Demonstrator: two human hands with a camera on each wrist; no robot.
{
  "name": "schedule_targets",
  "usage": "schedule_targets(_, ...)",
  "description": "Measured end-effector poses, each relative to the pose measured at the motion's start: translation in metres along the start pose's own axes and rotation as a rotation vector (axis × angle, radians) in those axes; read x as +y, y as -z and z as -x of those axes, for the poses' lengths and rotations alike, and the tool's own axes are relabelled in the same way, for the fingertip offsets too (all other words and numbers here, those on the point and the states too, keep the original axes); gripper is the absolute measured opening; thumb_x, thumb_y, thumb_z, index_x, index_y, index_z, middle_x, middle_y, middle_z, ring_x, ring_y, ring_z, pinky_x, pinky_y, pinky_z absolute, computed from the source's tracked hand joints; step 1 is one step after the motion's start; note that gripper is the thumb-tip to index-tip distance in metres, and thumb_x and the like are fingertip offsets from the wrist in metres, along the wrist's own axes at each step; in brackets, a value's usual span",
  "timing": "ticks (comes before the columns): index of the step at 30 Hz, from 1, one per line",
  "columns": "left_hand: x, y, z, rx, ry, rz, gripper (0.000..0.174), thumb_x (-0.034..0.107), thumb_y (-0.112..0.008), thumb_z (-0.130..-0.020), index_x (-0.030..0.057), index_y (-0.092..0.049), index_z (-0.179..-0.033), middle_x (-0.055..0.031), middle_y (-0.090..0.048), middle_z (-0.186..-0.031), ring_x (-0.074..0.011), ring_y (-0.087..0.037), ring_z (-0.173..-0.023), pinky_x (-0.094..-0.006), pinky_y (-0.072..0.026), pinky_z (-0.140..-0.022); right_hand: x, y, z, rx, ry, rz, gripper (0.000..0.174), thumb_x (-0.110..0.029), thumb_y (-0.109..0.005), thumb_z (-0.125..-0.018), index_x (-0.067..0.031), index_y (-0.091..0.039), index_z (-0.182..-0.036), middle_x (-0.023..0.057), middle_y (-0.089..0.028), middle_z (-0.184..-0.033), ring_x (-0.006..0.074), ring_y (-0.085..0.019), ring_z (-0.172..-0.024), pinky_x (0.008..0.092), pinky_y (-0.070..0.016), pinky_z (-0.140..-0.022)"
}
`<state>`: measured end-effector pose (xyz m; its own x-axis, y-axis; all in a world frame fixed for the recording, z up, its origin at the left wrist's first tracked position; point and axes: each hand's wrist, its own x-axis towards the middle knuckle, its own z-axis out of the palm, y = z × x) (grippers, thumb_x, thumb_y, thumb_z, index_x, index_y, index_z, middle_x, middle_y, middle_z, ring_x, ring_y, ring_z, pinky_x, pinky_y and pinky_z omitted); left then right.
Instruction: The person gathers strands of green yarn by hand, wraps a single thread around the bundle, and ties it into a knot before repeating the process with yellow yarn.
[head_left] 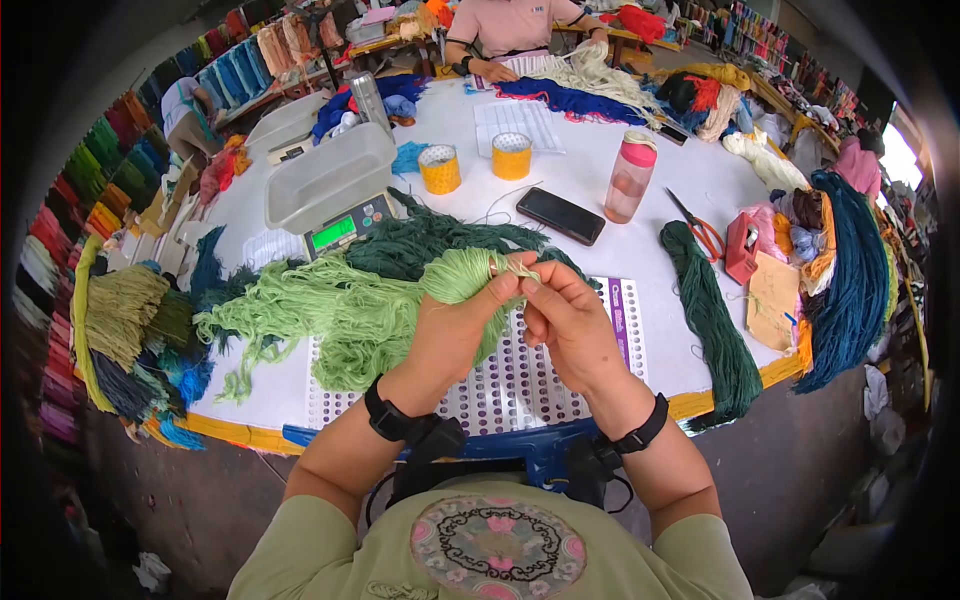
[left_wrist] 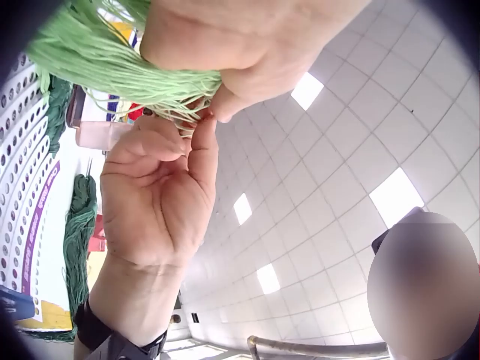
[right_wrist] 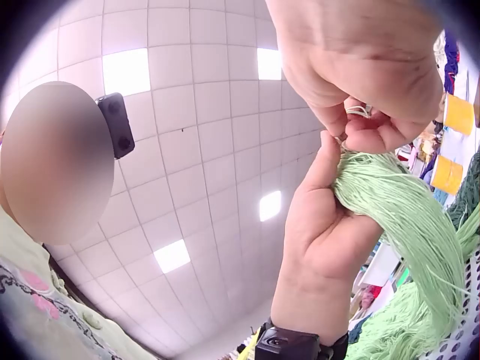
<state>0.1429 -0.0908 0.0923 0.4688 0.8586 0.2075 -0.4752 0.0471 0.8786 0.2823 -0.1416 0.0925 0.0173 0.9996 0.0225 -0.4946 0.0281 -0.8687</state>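
A light green thread bundle [head_left: 462, 275] is gathered at its end between both hands, above a white perforated board [head_left: 480, 395]. The left hand [head_left: 450, 325] grips the bundle, thumb toward the gathered end; in the right wrist view the left hand [right_wrist: 322, 232] has the strands [right_wrist: 409, 217] draped over its fingers. Thumb and bent fingers of the right hand [head_left: 575, 325] pinch strands at that end, close to the left fingertips. A small loop of strands shows among the right hand's [right_wrist: 367, 67] fingers. More light green thread [head_left: 370, 320] lies loose on the left.
Dark green thread [head_left: 440, 240] lies behind the bundle, another dark skein [head_left: 705, 320] on the right. A phone [head_left: 560, 216], pink-lidded bottle [head_left: 631, 178], tape rolls [head_left: 439, 169], scissors [head_left: 697, 226] and a scale [head_left: 345, 228] bearing a clear tub [head_left: 330, 180] stand around. Someone [head_left: 510, 28] sits opposite.
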Motion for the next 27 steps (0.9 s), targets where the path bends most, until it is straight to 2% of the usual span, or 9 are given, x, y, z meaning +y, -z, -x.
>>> schedule_targets(4, 0.018, 0.004, -0.001, 0.048, 0.067, -0.065, 0.021, 0.016, -0.054, -0.096, 0.0001, -0.06, -0.107, -0.0169, -0.063, -0.118, -0.0208, -0.063, -0.1, -0.0327, -0.0513, -0.083, -0.012, 0.015, 0.006, -0.201, -0.239, -0.04, 0.01, -0.019, -0.056, -0.095, -0.01, -0.059, -0.093, -0.0049, -0.053, -0.073, 0.0029, -0.039, -0.05, 0.0166, -0.0349, -0.049)
schedule_targets(8, 0.038, 0.077, -0.008, -0.089, 0.328, 0.545, 0.015, 0.017, -0.048, -0.097, 0.0037, -0.055, -0.099, -0.0028, -0.061, -0.078, -0.0079, -0.053, -0.058, -0.0196, -0.0408, -0.052, -0.024, 0.068, -0.007, 0.27, 0.447, 0.111, 0.011, -0.021, -0.055, -0.096, -0.0107, -0.057, -0.094, 0.0017, -0.062, -0.099, 0.0108, -0.055, -0.081, 0.0261, -0.0455, -0.072)
schedule_targets(11, 0.061, 0.142, -0.006, 0.233, 0.244, 0.527, 0.007, 0.006, -0.047, -0.094, 0.0038, -0.054, -0.096, 0.003, -0.044, -0.066, -0.0056, -0.038, -0.05, -0.0203, -0.0331, -0.043, -0.043, 0.15, 0.009, 0.259, 0.366, -0.357, 0.007, -0.017, -0.047, -0.099, -0.0114, -0.051, -0.096, 0.0064, -0.064, -0.099, 0.0165, -0.061, -0.084, 0.0454, -0.0434, -0.103)
schedule_targets(14, 0.085, 0.26, 0.007, 0.459, 0.204, 0.553, 0.009, 0.0, -0.045, -0.093, 0.0039, -0.052, -0.091, 0.0029, -0.044, -0.067, -0.0053, -0.036, -0.049, -0.0195, -0.0308, -0.042, -0.057, 0.241, 0.043, 0.322, 0.348, -0.431, 0.011, -0.019, -0.046, -0.099, -0.0127, -0.048, -0.091, -0.0042, -0.035, -0.067, 0.0073, -0.035, -0.056, 0.0241, -0.0428, -0.064)
schedule_targets(21, 0.175, 0.353, 0.055, 1.037, -0.175, 0.253, 0.013, 0.014, -0.047, -0.099, 0.0046, -0.056, -0.098, 0.0042, -0.043, -0.061, -0.0057, -0.029, -0.048, -0.0192, -0.0262, -0.044, -0.173, 0.445, 0.159, 1.466, 0.679, 0.462, 0.021, -0.015, -0.047, -0.091, -0.0103, -0.053, -0.072, -0.0008, -0.048, -0.063, 0.0084, -0.04, -0.046, 0.0224, -0.0268, -0.039)
schedule_targets(23, 0.158, 0.317, 0.027, 0.74, -0.123, 0.191, 0.017, 0.014, -0.048, -0.098, 0.0029, -0.056, -0.107, 0.0045, -0.042, -0.06, -0.0032, -0.032, -0.049, -0.0176, -0.0257, -0.042, -0.167, 0.39, 0.116, 1.216, 0.783, 0.388, 0.02, -0.013, -0.047, -0.092, -0.0074, -0.059, -0.076, 0.0009, -0.052, -0.066, 0.0093, -0.044, -0.047, 0.022, -0.0311, -0.04)
schedule_targets(25, 0.099, 0.236, -0.006, 0.14, 0.063, 0.394, 0.023, 0.015, -0.047, -0.099, 0.001, -0.054, -0.115, 0.0045, -0.042, -0.062, 0.0, -0.037, -0.05, -0.0162, -0.0273, -0.04, -0.13, 0.365, 0.065, 1.025, 0.308, 1.432, 0.018, 0.004, -0.045, -0.083, -0.0008, -0.061, -0.089, 0.0059, -0.06, -0.083, 0.0157, -0.058, -0.082, 0.0268, -0.0481, -0.067)
schedule_targets(26, 0.073, 0.166, -0.021, 0.246, 0.157, 0.432, 0.031, 0.014, -0.046, -0.099, -0.0011, -0.049, -0.126, 0.0012, -0.052, -0.073, 0.0009, -0.041, -0.053, -0.0148, -0.0311, -0.04, -0.103, 0.328, 0.033, 0.641, 0.326, 0.835, 0.023, 0.006, -0.045, -0.081, -0.0033, -0.061, -0.094, 0.006, -0.06, -0.084, 0.0151, -0.058, -0.081, 0.0269, -0.0478, -0.066)
schedule_targets(27, 0.046, 0.12, -0.038, 0.264, 0.323, 0.392, 0.038, 0.014, -0.046, -0.098, -0.0009, -0.043, -0.133, -0.0031, -0.06, -0.086, 0.0009, -0.043, -0.055, -0.0126, -0.0339, -0.042, -0.079, 0.248, 0.007, 0.325, 0.46, 1.309, 0.022, 0.003, -0.045, -0.086, -0.0074, -0.061, -0.099, 0.0036, -0.058, -0.078, 0.0117, -0.056, -0.072, 0.0246, -0.0462, -0.062)
